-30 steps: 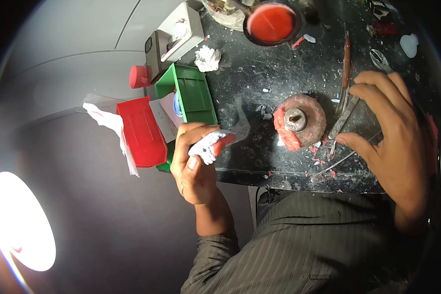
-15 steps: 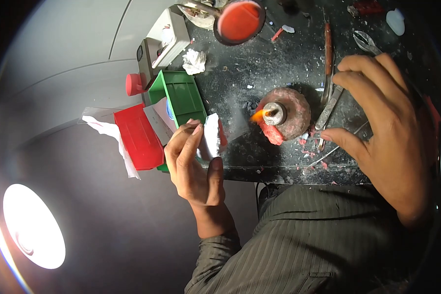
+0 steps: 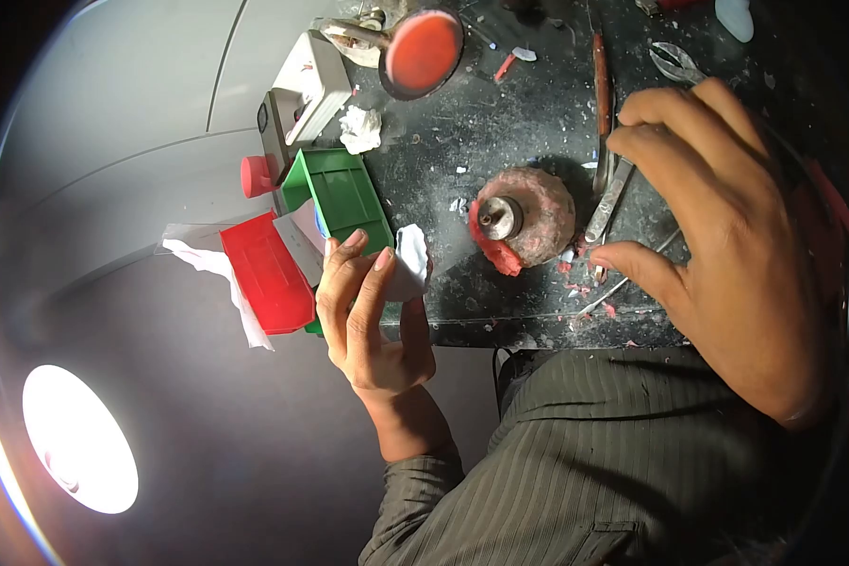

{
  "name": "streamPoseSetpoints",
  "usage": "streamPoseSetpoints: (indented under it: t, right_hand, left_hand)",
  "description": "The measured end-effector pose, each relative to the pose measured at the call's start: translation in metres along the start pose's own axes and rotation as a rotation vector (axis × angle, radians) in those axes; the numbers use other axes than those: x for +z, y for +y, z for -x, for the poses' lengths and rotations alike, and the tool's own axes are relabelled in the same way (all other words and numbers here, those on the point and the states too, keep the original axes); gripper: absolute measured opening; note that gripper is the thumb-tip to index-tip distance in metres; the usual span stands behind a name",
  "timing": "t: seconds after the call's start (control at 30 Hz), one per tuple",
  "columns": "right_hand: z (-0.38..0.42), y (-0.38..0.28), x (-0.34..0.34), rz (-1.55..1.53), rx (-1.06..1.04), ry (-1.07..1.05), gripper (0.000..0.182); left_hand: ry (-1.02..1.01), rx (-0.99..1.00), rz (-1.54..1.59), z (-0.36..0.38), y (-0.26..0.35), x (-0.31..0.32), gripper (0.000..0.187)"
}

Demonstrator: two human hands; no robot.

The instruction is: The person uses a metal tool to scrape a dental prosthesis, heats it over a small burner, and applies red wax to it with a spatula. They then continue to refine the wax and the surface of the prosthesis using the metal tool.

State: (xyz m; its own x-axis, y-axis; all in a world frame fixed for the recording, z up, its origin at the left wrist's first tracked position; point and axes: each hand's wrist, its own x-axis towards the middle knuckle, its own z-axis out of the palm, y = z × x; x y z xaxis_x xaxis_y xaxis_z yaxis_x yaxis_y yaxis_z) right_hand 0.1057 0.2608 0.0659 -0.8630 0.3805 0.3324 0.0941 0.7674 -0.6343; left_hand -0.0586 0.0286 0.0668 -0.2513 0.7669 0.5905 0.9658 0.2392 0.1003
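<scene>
My left hand [image 3: 363,316] grips a white plaster cast [image 3: 410,262] between fingers and thumb, above the table's near edge. Part of the cast is hidden behind the fingers. To its right stands a round spirit burner [image 3: 542,222] with a metal wick holder and red wax stuck on its side; no flame shows. My right hand [image 3: 726,245] hovers over the right side of the table, thumb and fingers spread apart and nothing seen between them. A flat metal tool [image 3: 608,203] lies just beyond its fingertips, beside a wooden-handled knife [image 3: 602,90].
Behind my left hand are a green bin [image 3: 349,193] and a red bin [image 3: 269,283]. A pan of red wax [image 3: 424,52], crumpled tissue [image 3: 360,128] and a white box [image 3: 321,80] stand farther back. Metal pliers [image 3: 674,61] lie at the right. Wax scraps litter the dark table [image 3: 443,321].
The orange flame at the burner's wick is no longer visible. The cast in my left hand has turned, showing less pink. The view has shifted slightly; my right hand stays open.
</scene>
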Motion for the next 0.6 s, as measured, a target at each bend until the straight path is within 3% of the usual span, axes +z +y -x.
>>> streamPoseSetpoints:
  t: [0.23,0.6]
  right_hand:
    - [0.002,0.001,0.001,-0.044,-0.002,0.020,0.057]
    - [0.002,0.001,0.001,-0.048,0.004,0.017,0.057]
  left_hand:
    - [-0.091,0.129,-0.207,-0.006,0.004,-0.007,0.036]
    - [-0.094,0.124,-0.236,-0.012,0.011,-0.002,0.037]
